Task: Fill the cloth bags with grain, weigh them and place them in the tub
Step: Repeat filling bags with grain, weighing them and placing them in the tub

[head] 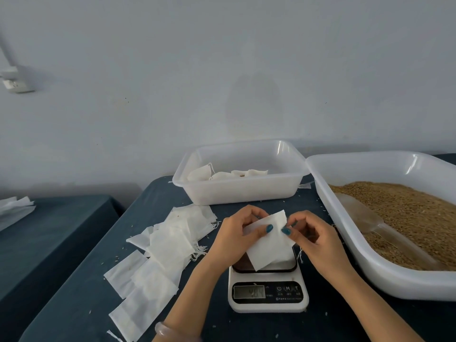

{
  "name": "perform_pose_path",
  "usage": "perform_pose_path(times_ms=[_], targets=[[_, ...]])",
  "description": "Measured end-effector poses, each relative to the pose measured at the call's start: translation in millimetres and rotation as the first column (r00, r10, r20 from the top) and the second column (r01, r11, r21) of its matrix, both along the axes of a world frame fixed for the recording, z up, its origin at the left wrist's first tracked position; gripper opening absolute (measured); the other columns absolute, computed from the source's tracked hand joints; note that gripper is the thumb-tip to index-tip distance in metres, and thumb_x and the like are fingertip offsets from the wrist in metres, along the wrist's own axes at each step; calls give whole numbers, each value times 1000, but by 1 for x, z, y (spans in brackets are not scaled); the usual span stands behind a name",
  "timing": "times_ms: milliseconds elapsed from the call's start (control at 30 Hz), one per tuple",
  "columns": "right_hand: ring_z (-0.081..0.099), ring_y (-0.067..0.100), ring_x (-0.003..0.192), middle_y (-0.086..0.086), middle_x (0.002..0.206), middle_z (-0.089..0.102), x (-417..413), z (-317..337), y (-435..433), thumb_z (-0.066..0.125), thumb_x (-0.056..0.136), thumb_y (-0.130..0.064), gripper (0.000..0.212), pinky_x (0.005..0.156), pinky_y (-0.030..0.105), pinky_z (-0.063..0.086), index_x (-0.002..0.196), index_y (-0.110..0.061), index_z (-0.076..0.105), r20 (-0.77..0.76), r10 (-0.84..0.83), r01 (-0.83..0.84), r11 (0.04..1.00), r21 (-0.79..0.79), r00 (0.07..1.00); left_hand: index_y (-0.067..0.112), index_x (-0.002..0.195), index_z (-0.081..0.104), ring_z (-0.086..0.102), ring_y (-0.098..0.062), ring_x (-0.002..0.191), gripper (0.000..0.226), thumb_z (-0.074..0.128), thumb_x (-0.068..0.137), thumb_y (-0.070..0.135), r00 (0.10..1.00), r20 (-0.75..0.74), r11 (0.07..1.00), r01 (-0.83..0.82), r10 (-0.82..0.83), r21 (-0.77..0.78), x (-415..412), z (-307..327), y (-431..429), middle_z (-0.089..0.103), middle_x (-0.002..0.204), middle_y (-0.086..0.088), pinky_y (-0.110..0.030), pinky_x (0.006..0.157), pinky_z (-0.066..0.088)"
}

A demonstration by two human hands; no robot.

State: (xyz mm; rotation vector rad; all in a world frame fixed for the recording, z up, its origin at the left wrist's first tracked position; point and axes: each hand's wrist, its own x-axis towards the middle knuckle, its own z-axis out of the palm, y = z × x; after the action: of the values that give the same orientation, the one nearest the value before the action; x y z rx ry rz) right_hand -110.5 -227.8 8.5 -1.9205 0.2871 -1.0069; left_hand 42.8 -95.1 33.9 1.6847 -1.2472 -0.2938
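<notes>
Both hands hold one flat, empty white cloth bag (270,245) above the small white kitchen scale (268,292). My left hand (237,234) pinches the bag's top left edge, and my right hand (314,233) pinches its top right edge. The bag's lower corner hangs over the scale's dark platform. A pile of empty white bags (158,257) lies spread to the left on the dark blue cloth. The clear tub (237,191) at the back holds a few filled bags (222,174). The large white tray (365,250) on the right holds brown grain (409,213) and a translucent scoop (365,218).
A second table (49,230) with more white cloth stands at the left, across a gap. A pale wall rises behind the tubs. Loose grains are scattered over the tablecloth. A bracelet (164,329) sits on my left wrist.
</notes>
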Motion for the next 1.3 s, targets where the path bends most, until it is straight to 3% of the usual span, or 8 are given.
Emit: perform_pose_path(times_ms=[133,200,400,633,733,1000,1133,1300], targets=[[64,13,77,-12,86,69,-1,0,1,67,78,-39,14,69,23,52,89,-34,71,-21,-24,22,998,-53,999,42,100,60,68,-5,87,15,69,91,34,1000,-7,1000,14,-14,5,0,0,0,72,94,14,-30,74,58],[64,11,74,-15,81,69,-1,0,1,68,75,-41,16,67,20,51,90,-35,70,-24,-34,33,998,-60,999,42,100,61,68,-5,87,14,69,91,35,1000,-16,1000,9,-9,-11,0,0,1,72,94,14,-25,72,56],[64,8,71,-15,74,67,-2,2,1,69,71,-43,27,65,17,50,97,-37,68,-67,-34,31,998,-51,997,44,98,61,68,-7,89,14,70,90,36,999,-37,999,1,-3,-46,0,1,1,72,97,12,-27,72,56],[64,10,69,-11,77,70,-2,3,2,72,69,-45,15,63,17,50,79,-34,71,-17,-12,11,999,-31,1000,48,93,62,67,-10,85,17,72,88,36,998,-37,996,-43,40,-73,0,1,1,72,95,9,-41,75,57],[61,11,67,-4,74,68,-2,1,1,76,68,-45,19,61,16,48,77,-32,67,-14,-26,25,1000,-6,1000,49,93,61,66,-8,85,17,73,87,37,999,-26,995,-46,44,-87,0,2,1,71,96,13,-35,72,57],[59,10,64,-7,77,67,-3,2,3,74,68,-38,31,62,15,48,99,-38,74,-48,8,-9,1000,-17,999,49,94,61,66,-6,85,19,72,88,36,1000,8,993,-24,25,-116,-1,2,2,71,95,16,-23,67,53],[58,11,65,-8,75,66,-3,3,3,75,67,-39,23,61,14,47,89,-34,76,-55,22,-24,999,-27,998,48,94,61,65,-6,80,17,72,86,39,999,21,993,-25,28,-119,-1,2,3,70,91,12,-21,64,50],[57,8,64,-12,74,66,-2,4,4,74,69,-43,15,59,12,45,74,-30,68,-50,32,-33,999,-17,998,50,92,61,63,-9,75,19,74,86,37,997,23,991,-71,74,-115,2,1,1,68,86,10,-33,63,52]])
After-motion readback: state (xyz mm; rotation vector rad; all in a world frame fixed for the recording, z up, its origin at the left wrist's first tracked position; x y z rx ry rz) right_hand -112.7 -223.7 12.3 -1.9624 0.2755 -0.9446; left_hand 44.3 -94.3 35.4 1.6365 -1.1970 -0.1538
